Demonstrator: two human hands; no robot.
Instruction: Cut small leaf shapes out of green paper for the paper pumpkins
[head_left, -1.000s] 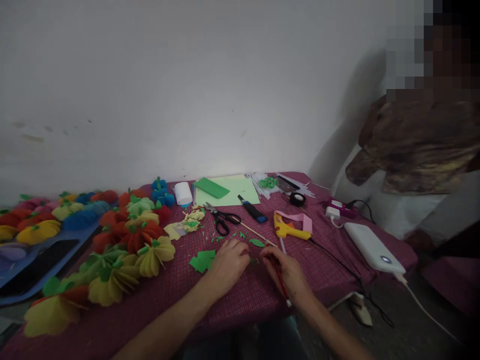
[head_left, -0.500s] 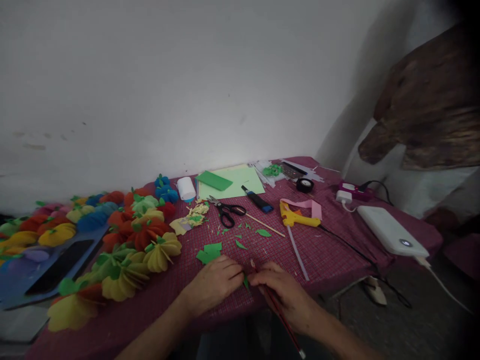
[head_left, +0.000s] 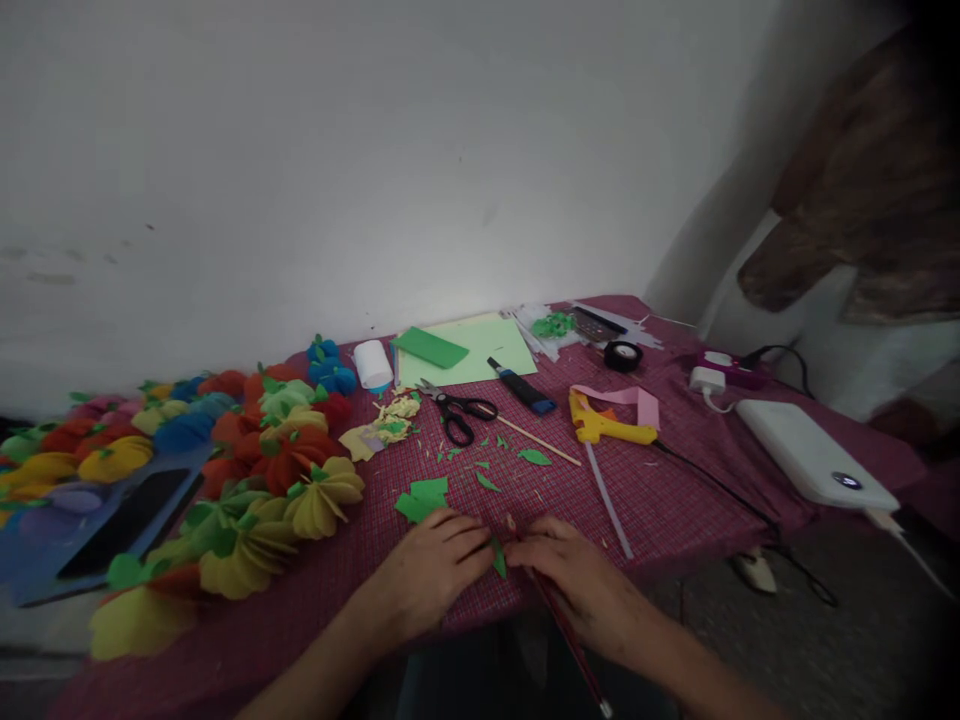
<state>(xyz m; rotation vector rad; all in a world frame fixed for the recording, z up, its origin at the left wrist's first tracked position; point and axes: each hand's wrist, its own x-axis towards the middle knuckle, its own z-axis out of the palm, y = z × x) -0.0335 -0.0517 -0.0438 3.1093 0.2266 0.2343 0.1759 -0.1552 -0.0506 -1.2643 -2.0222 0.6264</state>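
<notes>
My left hand (head_left: pixel 435 565) is closed at the table's front edge, thumb and fingers pinching a small green paper leaf (head_left: pixel 499 558). Just beside it, my right hand (head_left: pixel 585 585) is closed around a dark red pencil (head_left: pixel 568 635), whose silver-tipped end points down toward my lap. The right fingertips come close to the leaf; whether they touch it I cannot tell. Green paper scraps (head_left: pixel 422 498) lie behind my left hand. Farther back are cut leaves (head_left: pixel 535 457), black-handled scissors (head_left: pixel 456 412) and a thin wooden stick (head_left: pixel 536 438).
Colourful paper pumpkins (head_left: pixel 289 455) crowd the left side, by a dark phone (head_left: pixel 124 525). A yellow glue gun (head_left: pixel 611 430) with its cord, a power bank (head_left: pixel 814 455) and black tape (head_left: pixel 622 355) are on the right. A utility knife (head_left: pixel 523 387) lies before pale green sheets (head_left: pixel 487 350).
The view has shifted slightly. Both hands stay close together at the table edge, and slightly more of the green leaf shows between them. The pencil remains in my right hand.
</notes>
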